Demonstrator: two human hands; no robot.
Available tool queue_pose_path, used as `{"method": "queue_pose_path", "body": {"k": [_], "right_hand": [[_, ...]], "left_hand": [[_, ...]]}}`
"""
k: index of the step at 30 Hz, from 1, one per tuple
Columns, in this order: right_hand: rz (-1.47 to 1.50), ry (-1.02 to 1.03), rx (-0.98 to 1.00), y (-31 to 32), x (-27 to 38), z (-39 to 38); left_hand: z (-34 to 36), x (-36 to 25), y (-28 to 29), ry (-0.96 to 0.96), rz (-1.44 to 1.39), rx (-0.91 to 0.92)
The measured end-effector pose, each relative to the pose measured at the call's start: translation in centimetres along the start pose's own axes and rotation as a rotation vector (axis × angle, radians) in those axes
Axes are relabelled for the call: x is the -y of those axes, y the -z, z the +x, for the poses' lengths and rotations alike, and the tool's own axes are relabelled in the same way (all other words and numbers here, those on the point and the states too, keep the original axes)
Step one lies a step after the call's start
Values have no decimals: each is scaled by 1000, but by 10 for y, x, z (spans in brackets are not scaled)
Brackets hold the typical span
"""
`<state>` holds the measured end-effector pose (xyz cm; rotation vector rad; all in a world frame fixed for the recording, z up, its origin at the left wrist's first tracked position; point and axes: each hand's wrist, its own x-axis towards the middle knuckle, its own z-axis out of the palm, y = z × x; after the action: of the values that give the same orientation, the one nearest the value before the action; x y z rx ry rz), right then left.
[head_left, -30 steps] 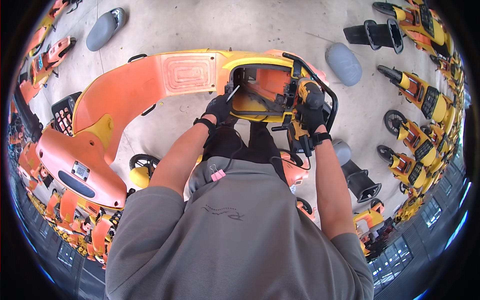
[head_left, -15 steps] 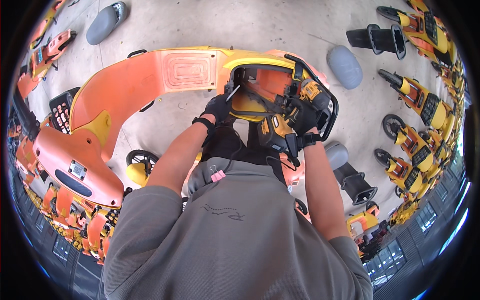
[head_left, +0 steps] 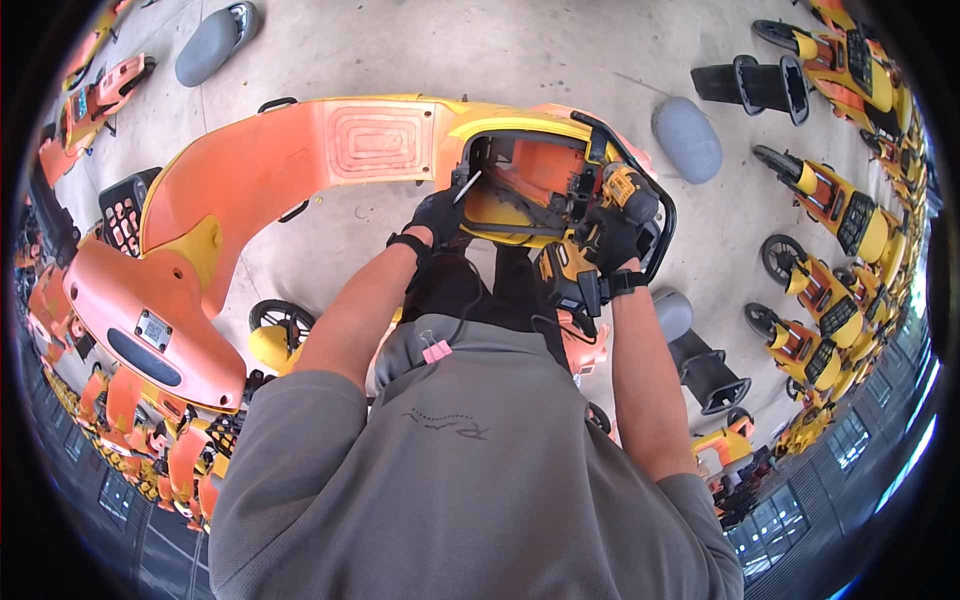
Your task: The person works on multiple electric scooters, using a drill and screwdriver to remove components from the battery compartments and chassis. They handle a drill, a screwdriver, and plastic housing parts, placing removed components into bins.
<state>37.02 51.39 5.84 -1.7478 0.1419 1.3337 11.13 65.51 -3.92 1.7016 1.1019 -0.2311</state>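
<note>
Currently the left hand [head_left: 438, 214] holds a slim pale rod [head_left: 468, 187], apart from the right hand [head_left: 616, 240], which is clamped on a yellow-black drill [head_left: 630, 191]; the open compartment [head_left: 488, 210] of the scooter [head_left: 275, 158] lies between them.

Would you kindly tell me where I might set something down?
Bare floor stretches beyond the scooter, between the far grey seats; a smaller patch lies inside its curve, left of the left hand. It is crowded around the open compartment, with the right hand and drill, and by the parked scooters at right.

The floor [head_left: 420, 60] bears scooters [head_left: 275, 155] and grey seats [head_left: 687, 140]
</note>
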Motion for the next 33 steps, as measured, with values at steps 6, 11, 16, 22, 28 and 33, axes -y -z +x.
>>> {"method": "queue_pose_path", "body": {"k": [6,11,16,22,28,33], "right_hand": [[-182,143,88,13,-9,2],[43,-27,-1,13,-4,-11],[-6,110,-31,19,-17,-15],[-353,461,-128,48,-74,-37],[86,288,18,72,-97,-97],[422,177,90,87,-114,-120]], "left_hand": [[5,1,2,-9,24,25],[13,-38,4,-79,-91,-44],[41,-84,-23,-162,-417,-119],[66,-169,-58,-232,-84,-104],[89,-207,-81,-275,-41,-77],[100,-212,-92,-274,121,-116]]}}
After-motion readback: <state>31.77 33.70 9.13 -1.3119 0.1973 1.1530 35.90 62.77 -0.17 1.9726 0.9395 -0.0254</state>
